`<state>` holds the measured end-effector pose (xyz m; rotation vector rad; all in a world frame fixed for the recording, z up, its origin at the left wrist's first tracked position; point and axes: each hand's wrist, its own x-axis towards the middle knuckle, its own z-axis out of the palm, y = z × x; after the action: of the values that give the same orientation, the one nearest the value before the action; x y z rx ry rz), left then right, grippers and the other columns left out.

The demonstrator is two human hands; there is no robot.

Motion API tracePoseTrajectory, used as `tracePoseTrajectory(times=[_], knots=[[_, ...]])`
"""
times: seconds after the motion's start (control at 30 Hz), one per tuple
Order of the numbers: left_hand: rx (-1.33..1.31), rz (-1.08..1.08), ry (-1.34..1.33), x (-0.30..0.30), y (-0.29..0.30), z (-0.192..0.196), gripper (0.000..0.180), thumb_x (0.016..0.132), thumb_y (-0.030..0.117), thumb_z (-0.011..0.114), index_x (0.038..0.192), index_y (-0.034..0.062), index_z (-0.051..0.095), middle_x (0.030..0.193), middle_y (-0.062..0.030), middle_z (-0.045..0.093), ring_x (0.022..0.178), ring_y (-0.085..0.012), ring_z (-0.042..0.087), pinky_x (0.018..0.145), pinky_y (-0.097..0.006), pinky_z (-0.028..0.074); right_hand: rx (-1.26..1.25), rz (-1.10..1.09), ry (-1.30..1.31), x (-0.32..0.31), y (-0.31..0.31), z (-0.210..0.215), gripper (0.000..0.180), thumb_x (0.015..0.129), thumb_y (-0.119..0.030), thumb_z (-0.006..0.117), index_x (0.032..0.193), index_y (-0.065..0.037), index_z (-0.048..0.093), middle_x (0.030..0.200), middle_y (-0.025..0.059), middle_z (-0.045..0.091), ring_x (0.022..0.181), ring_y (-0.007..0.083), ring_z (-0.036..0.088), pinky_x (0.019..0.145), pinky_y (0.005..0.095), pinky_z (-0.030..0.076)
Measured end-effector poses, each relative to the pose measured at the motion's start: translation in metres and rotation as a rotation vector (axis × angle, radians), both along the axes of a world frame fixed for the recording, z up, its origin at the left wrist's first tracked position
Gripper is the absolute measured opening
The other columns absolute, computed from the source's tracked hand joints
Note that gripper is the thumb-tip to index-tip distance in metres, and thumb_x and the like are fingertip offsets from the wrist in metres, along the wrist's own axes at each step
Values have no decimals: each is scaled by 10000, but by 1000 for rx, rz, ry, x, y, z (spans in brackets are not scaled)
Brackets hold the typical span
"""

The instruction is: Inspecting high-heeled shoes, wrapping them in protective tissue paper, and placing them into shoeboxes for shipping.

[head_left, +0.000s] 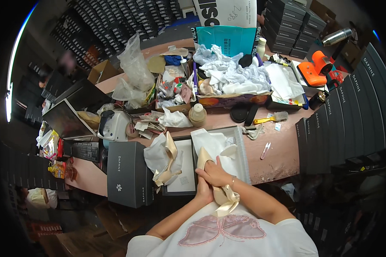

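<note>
A cream pointed shoe with a satin bow at its heel end is held close in front of my body, its toe facing the bench. My left hand grips it from the left side, fingers partly hidden. Closed over its front part is my right hand, with some fingertips out of sight at the shoe's opening. Beyond my hands stands an open shoe box lined with white tissue paper. The matching cream heeled shoe lies on crumpled tissue over the grey-white box part to the left.
A closed dark shoe box stands left of the open one. Thread snips and a yellow-handled brush lie to the right. Stacked shoe boxes wall off the right side. A bin of crumpled paper stands behind.
</note>
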<state>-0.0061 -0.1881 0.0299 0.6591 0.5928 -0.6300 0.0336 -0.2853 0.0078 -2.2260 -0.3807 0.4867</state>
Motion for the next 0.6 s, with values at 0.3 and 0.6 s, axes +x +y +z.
tracePoseTrajectory(times=[0.3, 0.6], knots=[[7, -204, -144, 63, 36, -14, 591, 935, 584, 408, 1296, 117, 388, 1164, -110, 527, 1012, -239, 567, 869, -376, 494, 124, -18, -68, -22, 2, 41, 721, 921, -582, 352, 1136, 80, 539, 1118, 320, 520, 1114, 417, 480, 988, 571, 259], [379, -126, -245, 64, 31, -28, 418, 967, 458, 450, 1194, 108, 418, 947, -109, 558, 781, -218, 601, 688, -366, 540, 153, -69, 135, -14, 2, 41, 652, 879, -522, 519, 971, 121, 582, 926, 291, 607, 911, 421, 585, 822, 434, 458]])
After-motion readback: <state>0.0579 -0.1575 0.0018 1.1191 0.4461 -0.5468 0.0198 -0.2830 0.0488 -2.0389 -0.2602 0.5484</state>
